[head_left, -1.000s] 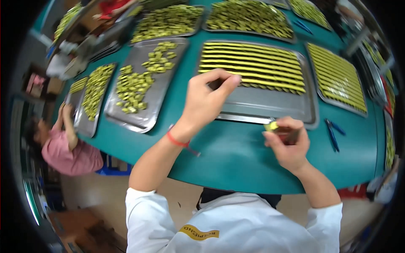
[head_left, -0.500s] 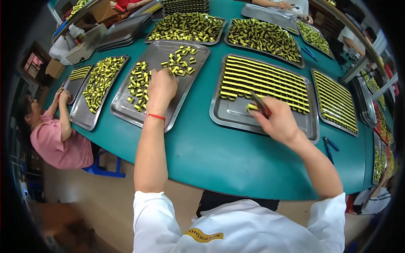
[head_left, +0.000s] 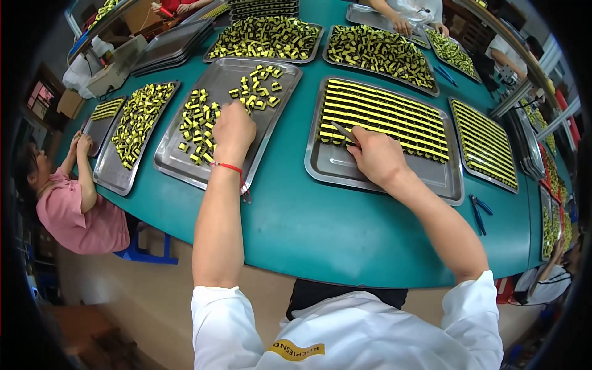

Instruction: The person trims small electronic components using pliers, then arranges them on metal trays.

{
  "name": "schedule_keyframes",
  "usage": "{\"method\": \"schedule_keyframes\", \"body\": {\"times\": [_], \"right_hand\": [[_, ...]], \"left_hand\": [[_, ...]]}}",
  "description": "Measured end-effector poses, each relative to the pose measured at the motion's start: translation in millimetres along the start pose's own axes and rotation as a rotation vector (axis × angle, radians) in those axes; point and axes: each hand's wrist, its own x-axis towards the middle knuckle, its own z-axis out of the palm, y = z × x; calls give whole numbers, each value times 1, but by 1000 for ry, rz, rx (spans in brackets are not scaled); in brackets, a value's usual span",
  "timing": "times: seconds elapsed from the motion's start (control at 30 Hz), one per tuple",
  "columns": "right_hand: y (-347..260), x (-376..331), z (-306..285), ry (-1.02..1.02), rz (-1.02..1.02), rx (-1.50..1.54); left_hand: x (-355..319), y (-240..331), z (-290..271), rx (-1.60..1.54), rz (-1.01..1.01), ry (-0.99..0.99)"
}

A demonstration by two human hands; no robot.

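Observation:
My left hand (head_left: 234,131) reaches down into a metal tray (head_left: 225,73) strewn with loose small yellow-and-black pieces (head_left: 195,120). Its fingers are bent together among them, and whatever they pinch is hidden. My right hand (head_left: 379,155), closed round a dark, pointed hand tool (head_left: 340,130), is over a second metal tray (head_left: 342,161). There, yellow-and-black pieces stand in straight rows (head_left: 388,114), and the tool's tip is at the left end of the nearest row. Most of the tool is covered by the fingers.
More trays hold heaped pieces (head_left: 265,37) at the back. A tray of finished-looking rows (head_left: 484,145) lies at the right, near blue-handled pliers (head_left: 478,213). At the left, a seated person in pink (head_left: 83,213) works beside another tray (head_left: 132,132). Other people's hands show at the far side.
My right hand has moved left and away from me, toward the rows' left end; the piece by its thumb no longer shows. My left hand stays among the loose pieces.

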Motion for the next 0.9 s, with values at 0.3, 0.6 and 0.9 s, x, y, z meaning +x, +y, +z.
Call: {"method": "schedule_keyframes", "body": {"times": [0.3, 0.6, 0.9], "right_hand": [[-1, -9, -12, 61, -16, 1], [7, -121, -59, -293, -191, 768], [32, -145, -14, -163, -254, 873]], "left_hand": [[-1, -3, 5, 39, 55, 94], [-12, 23, -22, -684, 118, 201], [-91, 112, -27, -1676, 15, -625]]}}
